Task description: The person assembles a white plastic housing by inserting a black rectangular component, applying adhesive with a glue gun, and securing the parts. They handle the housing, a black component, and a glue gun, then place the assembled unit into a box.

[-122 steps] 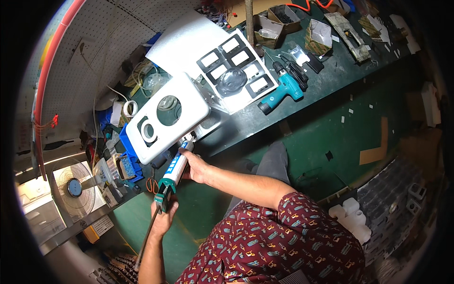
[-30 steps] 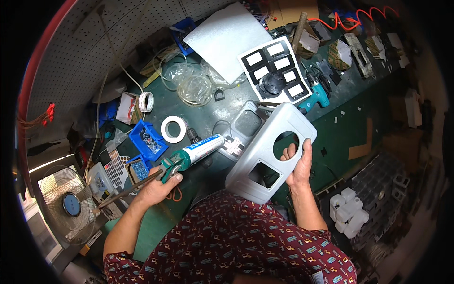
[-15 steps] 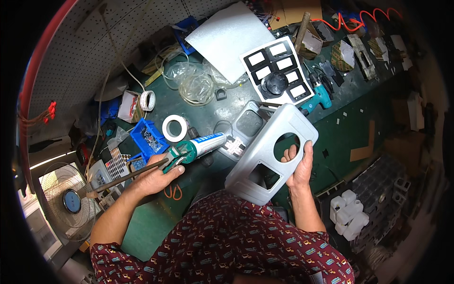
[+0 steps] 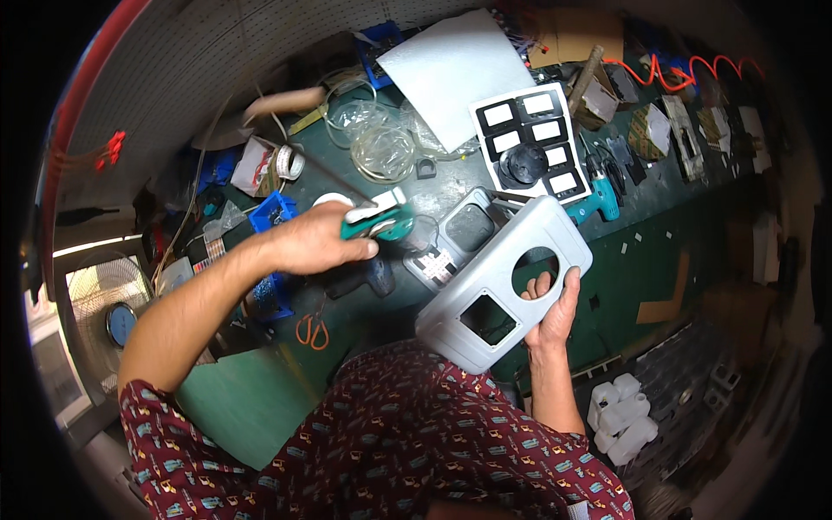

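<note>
My left hand (image 4: 314, 240) is closed around the green body of a caulking gun (image 4: 381, 224) above the bench. The gun's rod runs up and away to the left, blurred, and its cartridge is foreshortened and smeared. In my right hand (image 4: 553, 314) is a grey plastic housing (image 4: 518, 295) with a round and a square opening. My thumb lies on its right edge, and fingers show through the round hole. A second grey plastic part (image 4: 469, 227) lies on the bench just beyond the housing, partly covered by it.
Beyond lie coiled clear tubing (image 4: 382, 152), a white sheet (image 4: 455, 74) and a black-framed panel sheet (image 4: 530, 139) bearing a dark round part (image 4: 523, 163). A teal power drill (image 4: 598, 199) is at right. Orange-handled scissors (image 4: 312, 332), blue bins (image 4: 273, 212) and a fan (image 4: 120, 322) are left.
My left hand has risen and moved inward with the caulking gun. Its rod has swung from pointing low left to high left. The housing stays in my right hand, nearly still.
</note>
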`<state>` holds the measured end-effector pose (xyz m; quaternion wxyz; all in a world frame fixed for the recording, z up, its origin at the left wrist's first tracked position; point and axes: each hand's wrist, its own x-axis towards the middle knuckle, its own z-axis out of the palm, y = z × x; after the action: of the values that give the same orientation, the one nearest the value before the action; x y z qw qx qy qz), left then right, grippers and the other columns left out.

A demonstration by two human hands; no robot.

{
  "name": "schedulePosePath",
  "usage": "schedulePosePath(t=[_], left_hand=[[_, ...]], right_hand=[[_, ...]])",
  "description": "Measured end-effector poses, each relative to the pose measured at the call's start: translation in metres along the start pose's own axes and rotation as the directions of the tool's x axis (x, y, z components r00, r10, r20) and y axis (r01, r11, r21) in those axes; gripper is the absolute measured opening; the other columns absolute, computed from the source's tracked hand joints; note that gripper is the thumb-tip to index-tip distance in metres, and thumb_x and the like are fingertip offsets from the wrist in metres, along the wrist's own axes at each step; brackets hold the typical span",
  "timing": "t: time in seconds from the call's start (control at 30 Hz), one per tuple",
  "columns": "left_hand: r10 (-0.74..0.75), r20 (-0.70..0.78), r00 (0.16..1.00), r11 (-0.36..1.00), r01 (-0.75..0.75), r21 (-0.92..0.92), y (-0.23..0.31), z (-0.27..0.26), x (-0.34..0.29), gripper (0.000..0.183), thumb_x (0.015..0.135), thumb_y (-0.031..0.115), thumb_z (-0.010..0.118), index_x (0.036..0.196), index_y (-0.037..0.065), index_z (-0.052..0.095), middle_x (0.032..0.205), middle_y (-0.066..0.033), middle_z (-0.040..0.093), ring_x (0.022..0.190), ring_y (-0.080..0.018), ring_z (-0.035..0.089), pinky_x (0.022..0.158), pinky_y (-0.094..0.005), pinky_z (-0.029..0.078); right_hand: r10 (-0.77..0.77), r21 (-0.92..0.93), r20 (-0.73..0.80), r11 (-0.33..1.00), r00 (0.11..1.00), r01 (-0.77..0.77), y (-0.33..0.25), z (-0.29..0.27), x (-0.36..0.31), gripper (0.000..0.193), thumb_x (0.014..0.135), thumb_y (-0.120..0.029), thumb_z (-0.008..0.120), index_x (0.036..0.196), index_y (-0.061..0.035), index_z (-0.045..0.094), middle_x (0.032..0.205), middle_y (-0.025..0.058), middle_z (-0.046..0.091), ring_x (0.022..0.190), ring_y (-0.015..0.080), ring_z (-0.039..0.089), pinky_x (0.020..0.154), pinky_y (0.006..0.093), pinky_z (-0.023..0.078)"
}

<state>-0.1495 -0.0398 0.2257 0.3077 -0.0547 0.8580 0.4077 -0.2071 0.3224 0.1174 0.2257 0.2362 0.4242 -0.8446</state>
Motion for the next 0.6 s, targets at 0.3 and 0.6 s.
schedulePosePath(t=[0.3, 0.6], left_hand=[[-0.205, 0.148, 0.968, 0.931, 0.239, -0.276, -0.006, -0.015, -0.031, 0.050, 0.090, 0.048, 0.071, 0.109, 0.003, 0.064, 0.090, -0.0051, 0.063, 0.083, -0.0170, 0.057, 0.079, -0.0312, 0.048], [-0.147, -0.241, 0.959, 0.522, -0.132, -0.843, -0.002, 0.007, -0.184, 0.065, 0.101, 0.063, 0.040, 0.114, 0.002, 0.058, 0.094, -0.0036, 0.059, 0.084, -0.0129, 0.056, 0.081, -0.0309, 0.051]], right_hand=[[0.005, -0.051, 0.062, 0.999, 0.998, -0.001, -0.001, 0.002, 0.003, 0.038, 0.098, -0.056, 0.054, 0.106, -0.0181, 0.056, 0.061, -0.0052, 0.037, 0.056, 0.0087, 0.034, 0.049, 0.0242, 0.032], [-0.019, -0.107, 0.165, 0.994, 0.986, 0.037, 0.000, 0.001, 0.013, 0.062, 0.099, -0.056, 0.053, 0.141, -0.0114, 0.046, 0.128, 0.0098, 0.056, 0.118, 0.0247, 0.055, 0.102, 0.0408, 0.048]])
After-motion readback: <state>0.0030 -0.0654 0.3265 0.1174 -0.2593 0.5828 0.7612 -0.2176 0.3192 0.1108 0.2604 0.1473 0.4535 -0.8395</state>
